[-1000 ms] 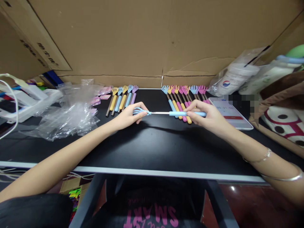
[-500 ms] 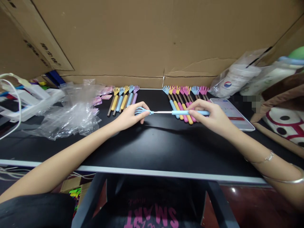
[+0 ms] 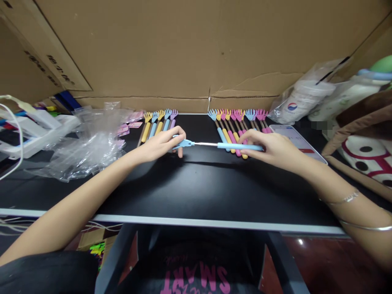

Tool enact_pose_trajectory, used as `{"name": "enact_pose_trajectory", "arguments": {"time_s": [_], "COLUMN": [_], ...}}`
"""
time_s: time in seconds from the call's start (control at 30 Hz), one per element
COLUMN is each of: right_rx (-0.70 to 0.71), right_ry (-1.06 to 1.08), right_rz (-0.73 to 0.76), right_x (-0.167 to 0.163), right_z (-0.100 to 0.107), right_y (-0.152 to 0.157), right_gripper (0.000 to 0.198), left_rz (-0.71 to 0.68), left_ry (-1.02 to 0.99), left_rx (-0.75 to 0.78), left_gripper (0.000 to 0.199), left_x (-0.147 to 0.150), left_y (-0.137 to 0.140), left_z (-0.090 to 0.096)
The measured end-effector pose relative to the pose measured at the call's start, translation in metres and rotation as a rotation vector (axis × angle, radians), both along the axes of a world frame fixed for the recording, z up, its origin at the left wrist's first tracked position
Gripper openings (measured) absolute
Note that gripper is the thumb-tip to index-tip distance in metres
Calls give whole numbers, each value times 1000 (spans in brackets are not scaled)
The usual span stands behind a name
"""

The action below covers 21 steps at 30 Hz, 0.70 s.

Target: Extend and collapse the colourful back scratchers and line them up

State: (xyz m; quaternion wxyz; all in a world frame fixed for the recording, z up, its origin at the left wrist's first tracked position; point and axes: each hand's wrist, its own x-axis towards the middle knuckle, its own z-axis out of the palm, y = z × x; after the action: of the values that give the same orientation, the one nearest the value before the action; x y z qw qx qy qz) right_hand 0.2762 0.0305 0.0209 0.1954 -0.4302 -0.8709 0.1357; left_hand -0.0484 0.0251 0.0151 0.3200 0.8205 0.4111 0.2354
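Observation:
A light blue back scratcher [image 3: 226, 145] is held level above the black table between my two hands. My left hand [image 3: 163, 143] pinches its claw end, and the fingers partly cover the claw. At the other end, my right hand [image 3: 266, 147] grips the blue handle. A short stretch of its metal rod shows between claw and handle. Behind my left hand lies a row of yellow, blue and purple back scratchers [image 3: 153, 130]. Just beyond my right hand is another row of blue, yellow and pink back scratchers [image 3: 226, 136], partly hidden by the fingers.
Clear plastic bags [image 3: 88, 143] are heaped at the left, with pink cards [image 3: 131, 122] beside them. A white power strip [image 3: 39, 130] stands further left. At the right are a phone [image 3: 294, 139], a bagged cup [image 3: 306, 100] and a patterned cloth bag [image 3: 364, 155].
The back scratcher's claw has turned from face-up to edge-on between my left fingers. My right fingers have shifted on the handle, and both hands have moved slightly left.

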Motion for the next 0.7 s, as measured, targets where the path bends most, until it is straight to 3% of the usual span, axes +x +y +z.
{"name": "enact_pose_trajectory", "arguments": {"time_s": [0.1, 0.2, 0.4, 0.7], "right_rx": [100, 97, 117, 173], "right_ry": [-244, -327, -382, -403], "right_rz": [18, 86, 115, 42], "right_x": [4, 5, 5, 1], "right_z": [-4, -7, -6, -6], "right_y": [3, 4, 2, -2], "right_gripper": [29, 29, 27, 27], "left_rz": [12, 29, 58, 124], "left_ry": [134, 242, 381, 497], "left_rx": [33, 73, 144, 190], "left_gripper": [30, 27, 32, 31], "left_x": [-2, -2, -2, 0], "left_y": [-1, 0, 4, 0], "left_z": [2, -2, -8, -6]}}
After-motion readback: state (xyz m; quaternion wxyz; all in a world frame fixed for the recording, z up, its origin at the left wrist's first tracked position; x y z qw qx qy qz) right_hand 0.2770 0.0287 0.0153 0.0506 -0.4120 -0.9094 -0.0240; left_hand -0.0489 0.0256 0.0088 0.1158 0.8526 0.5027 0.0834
